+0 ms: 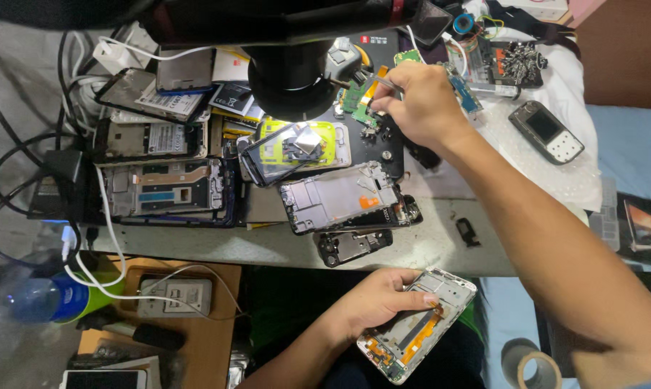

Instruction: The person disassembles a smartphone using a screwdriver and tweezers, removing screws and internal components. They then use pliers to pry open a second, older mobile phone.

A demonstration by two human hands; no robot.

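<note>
I see the green board (359,101) lying at twelve o'clock on the bench, just under the black lamp head (291,72). My right hand (420,104) is pinched shut on thin tweezers (384,81) whose tip sits at the board. At six o'clock, off the bench edge, my left hand (376,299) grasps an opened white phone (417,324), thumb pressed on its orange flex.

A slip of the tweezers could, I judge, scratch the board or flick a small part into the clutter. The loose frames (340,196) stacked at the board's six o'clock sit crookedly, so a nudge from my forearm might slide them off. The phone hangs over open space; a slack grip would drop it.
</note>
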